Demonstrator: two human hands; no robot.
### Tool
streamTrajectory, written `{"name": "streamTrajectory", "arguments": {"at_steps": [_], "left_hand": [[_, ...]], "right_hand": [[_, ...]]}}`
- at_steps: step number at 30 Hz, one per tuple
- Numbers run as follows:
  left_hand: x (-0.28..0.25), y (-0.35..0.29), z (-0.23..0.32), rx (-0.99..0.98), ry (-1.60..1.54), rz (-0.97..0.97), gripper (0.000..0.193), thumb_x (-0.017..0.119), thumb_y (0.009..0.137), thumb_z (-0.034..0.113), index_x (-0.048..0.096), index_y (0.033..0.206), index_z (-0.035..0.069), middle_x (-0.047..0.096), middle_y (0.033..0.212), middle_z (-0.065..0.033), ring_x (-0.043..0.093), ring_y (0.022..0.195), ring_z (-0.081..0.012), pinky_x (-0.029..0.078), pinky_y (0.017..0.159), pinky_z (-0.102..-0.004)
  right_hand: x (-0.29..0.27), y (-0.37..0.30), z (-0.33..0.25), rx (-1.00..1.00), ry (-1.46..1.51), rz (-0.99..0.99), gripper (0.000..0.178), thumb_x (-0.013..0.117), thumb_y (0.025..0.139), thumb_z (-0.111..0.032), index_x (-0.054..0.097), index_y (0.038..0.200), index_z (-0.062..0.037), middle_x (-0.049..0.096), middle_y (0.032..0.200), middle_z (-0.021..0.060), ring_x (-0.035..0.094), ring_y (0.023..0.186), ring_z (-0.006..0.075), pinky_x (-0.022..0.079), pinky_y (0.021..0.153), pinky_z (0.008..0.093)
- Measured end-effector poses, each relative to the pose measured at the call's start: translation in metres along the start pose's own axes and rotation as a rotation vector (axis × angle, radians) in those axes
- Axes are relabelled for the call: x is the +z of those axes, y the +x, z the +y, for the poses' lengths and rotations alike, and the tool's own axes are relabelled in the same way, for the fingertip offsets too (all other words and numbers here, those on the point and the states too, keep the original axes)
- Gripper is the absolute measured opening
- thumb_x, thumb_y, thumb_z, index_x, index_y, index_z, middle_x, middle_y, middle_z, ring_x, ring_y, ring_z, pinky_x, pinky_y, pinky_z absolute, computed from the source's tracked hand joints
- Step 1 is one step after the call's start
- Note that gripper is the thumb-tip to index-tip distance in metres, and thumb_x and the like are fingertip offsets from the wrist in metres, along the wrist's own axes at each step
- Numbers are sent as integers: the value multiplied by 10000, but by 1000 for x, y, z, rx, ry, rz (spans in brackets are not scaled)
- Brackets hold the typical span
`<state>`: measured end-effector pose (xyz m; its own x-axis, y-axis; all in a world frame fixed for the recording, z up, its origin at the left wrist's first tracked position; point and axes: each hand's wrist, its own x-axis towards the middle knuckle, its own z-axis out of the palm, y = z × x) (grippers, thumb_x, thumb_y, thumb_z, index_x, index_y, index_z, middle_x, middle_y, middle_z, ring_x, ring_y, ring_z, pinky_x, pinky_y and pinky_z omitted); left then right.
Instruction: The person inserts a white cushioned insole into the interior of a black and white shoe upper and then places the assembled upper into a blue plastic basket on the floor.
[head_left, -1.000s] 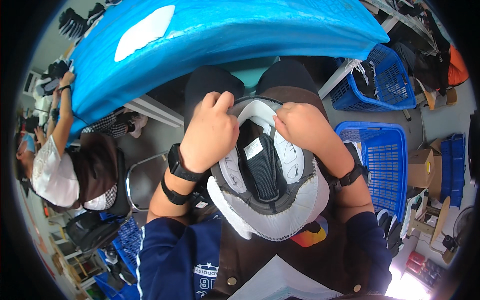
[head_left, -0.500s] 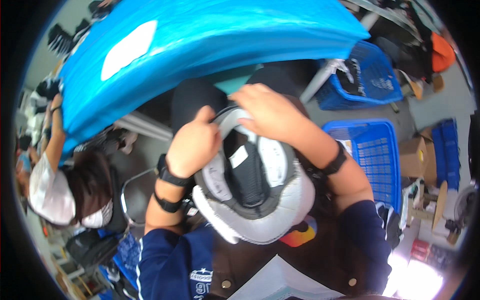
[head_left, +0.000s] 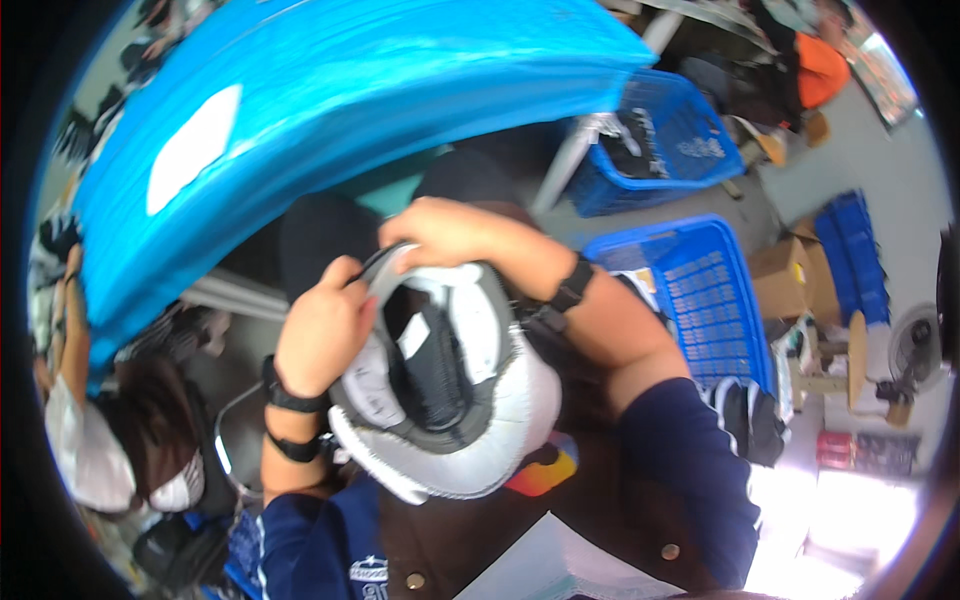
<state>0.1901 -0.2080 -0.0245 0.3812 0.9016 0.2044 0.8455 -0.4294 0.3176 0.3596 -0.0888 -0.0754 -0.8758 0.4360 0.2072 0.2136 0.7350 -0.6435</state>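
White-and-grey shoe upper [head_left: 450, 390] sits in my lap, below the edge of the blue tabletop [head_left: 330, 120], opening turned up toward me. Long axis runs from about 1 o'clock (far end, at the rim under my fingers) to 7 o'clock (near end, against my apron). Dark lining and a pale tag show inside the opening.

Left hand [head_left: 325, 330]: at 9 o'clock of the upper, fingers curled closed over the left rim, thumb side toward the top of the collar. Clamped on the rim.

Right hand [head_left: 455, 232]: at 12 o'clock, laid over the far end, fingers bent down onto the rim edge. Gripping; how far the fingertips go inside I cannot tell.

Both hands touch the upper, close together at the far rim and almost meeting there. Right is nearer the far end; left governs the side wall.

Blue crate [head_left: 700, 300] at 3 o'clock, well apart. Another person [head_left: 110, 440] sits at 8 o'clock.
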Motion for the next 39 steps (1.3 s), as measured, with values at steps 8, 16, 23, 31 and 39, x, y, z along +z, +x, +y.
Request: {"name": "streamTrajectory", "arguments": {"at_steps": [8,16,23,31,39], "left_hand": [[10,2,-8,-63,-260,-27,485,668,695,147,385,1078,51,569,916,-181,565,815,-358,456,648,-392],[11,3,-30,-135,-358,-148,316,618,749,215,538,959,-7,581,757,-211,585,707,-344,452,604,-356],[12,2,-29,-159,-342,-138,261,586,765,185,550,940,-5,567,716,-214,569,659,-350,439,569,-370],[12,5,-22,-93,-238,-105,211,585,756,178,545,859,-1,548,670,-211,549,646,-367,425,552,-402],[16,18,-30,-90,-258,-187,232,604,729,208,542,816,2,538,643,-207,541,633,-372,424,540,-398]], "right_hand": [[-9,-10,-7,112,3,-51,188,647,672,-163,556,763,-26,562,674,150,556,626,305,407,543,360],[-13,-3,-16,261,97,-192,171,638,682,-141,557,761,-11,554,606,152,561,562,247,410,521,345],[-11,1,-15,239,14,-168,182,646,672,-150,562,758,-12,569,648,151,559,596,272,415,554,350],[-10,0,-4,194,67,-146,188,665,659,-154,570,747,-17,560,630,134,540,571,231,400,531,321],[-8,-2,-12,157,29,-100,182,657,649,-131,571,754,-11,550,633,151,537,560,258,399,521,324]]}}
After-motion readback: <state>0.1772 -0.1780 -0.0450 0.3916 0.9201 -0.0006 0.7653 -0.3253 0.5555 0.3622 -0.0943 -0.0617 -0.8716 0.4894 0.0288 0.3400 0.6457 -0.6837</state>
